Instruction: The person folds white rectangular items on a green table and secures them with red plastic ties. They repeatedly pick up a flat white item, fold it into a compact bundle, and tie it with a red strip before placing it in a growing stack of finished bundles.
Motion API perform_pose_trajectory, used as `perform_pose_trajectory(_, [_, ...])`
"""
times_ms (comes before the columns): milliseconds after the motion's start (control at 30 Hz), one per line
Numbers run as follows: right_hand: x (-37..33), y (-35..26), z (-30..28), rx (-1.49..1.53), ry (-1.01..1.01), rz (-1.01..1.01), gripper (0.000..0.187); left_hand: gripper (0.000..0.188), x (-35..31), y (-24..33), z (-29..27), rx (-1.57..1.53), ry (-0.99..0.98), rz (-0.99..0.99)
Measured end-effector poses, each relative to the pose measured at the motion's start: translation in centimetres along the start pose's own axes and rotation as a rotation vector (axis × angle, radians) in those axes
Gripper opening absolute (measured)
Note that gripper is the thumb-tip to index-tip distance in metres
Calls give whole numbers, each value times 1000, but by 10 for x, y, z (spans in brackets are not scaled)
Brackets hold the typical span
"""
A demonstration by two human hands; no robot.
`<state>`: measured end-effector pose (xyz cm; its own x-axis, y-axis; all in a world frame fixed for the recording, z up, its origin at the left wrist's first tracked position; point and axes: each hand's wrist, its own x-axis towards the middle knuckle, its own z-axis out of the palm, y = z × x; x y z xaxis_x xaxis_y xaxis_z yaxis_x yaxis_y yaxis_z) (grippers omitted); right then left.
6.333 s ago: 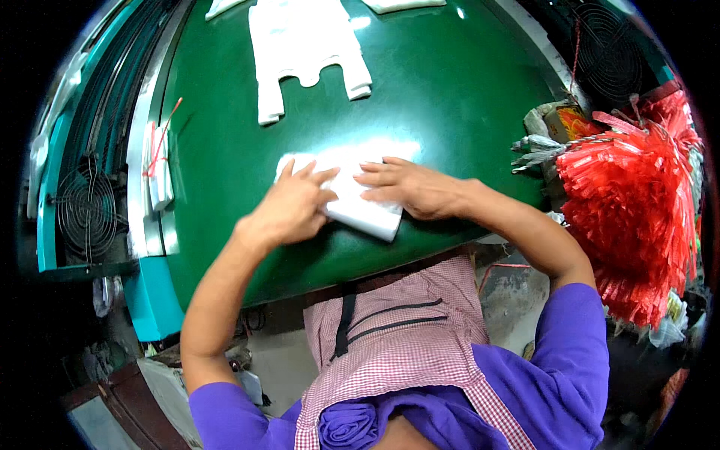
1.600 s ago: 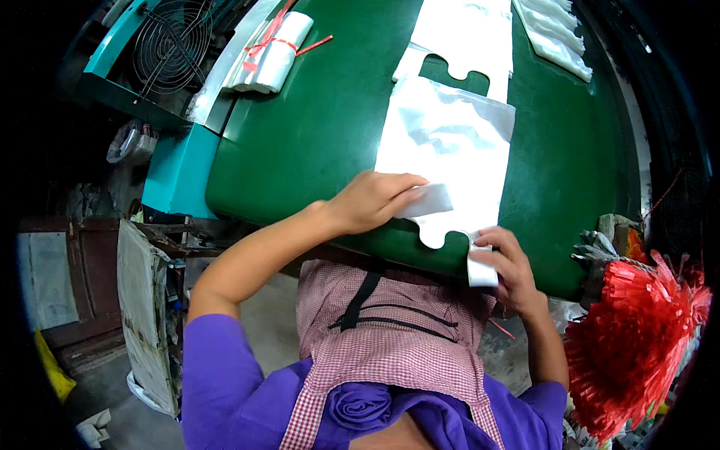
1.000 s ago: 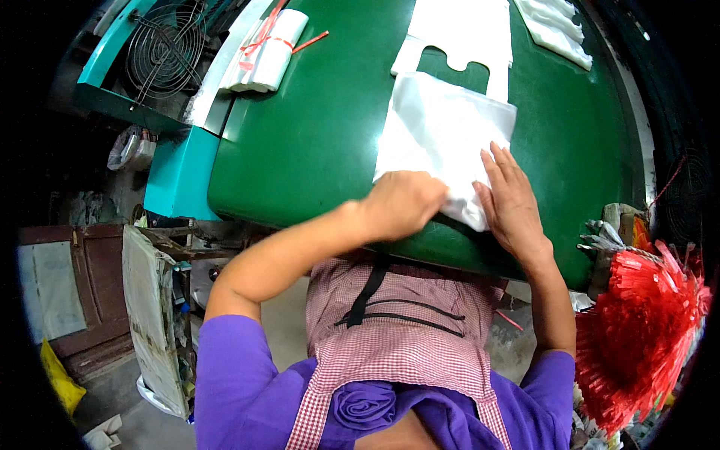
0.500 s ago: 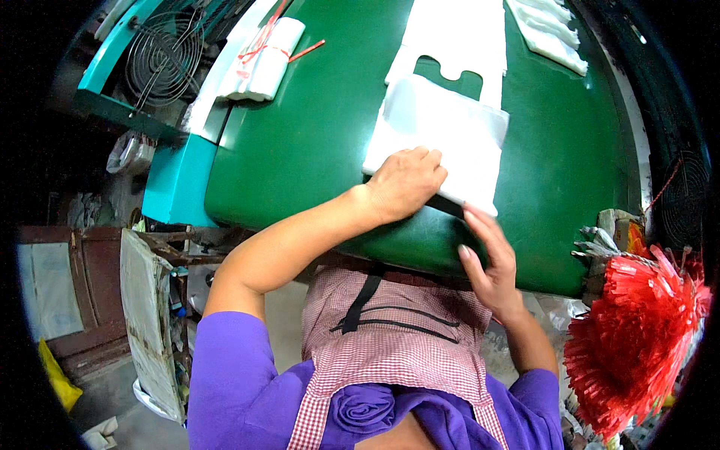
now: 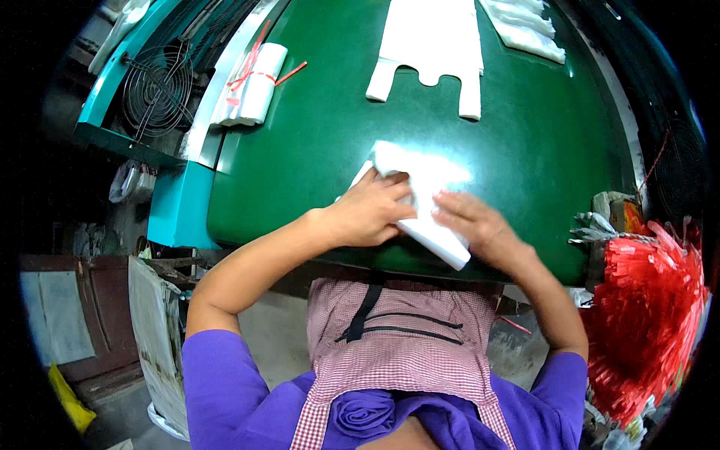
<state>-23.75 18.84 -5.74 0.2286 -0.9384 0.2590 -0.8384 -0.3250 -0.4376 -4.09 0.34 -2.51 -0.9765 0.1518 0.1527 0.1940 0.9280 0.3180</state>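
Now both my left hand [image 5: 367, 214] and right hand [image 5: 480, 229] press flat, fingers spread, on the folded bags [image 5: 420, 199]; uneven pressure could skew the fold on the slick tabletop [image 5: 315, 150]

We see a green table [image 5: 315, 135] filling the upper centre, a teal machine frame [image 5: 176, 214] with a wire fan guard [image 5: 157, 90] at upper left, and grey floor [image 5: 274, 337] at lower left.

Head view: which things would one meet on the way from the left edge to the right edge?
Round fan grille → white bundle tied with red string → left hand → folded white bag stack under both hands → right hand → heap of red strings.
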Motion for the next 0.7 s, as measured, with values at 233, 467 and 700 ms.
perform_pose_trajectory(233, [3,2,-29,29,-185,26,45,23,44,-1,-29,129,-177,0])
perform_pose_trajectory(467, [-4,-72,-29,-34,-89,367,65,52,5,48,3,50,-148,-210])
perform_pose_trajectory(700, [-3,-35,-24,159,56,526,38,25,-21,18,-7,-185,96,-425])
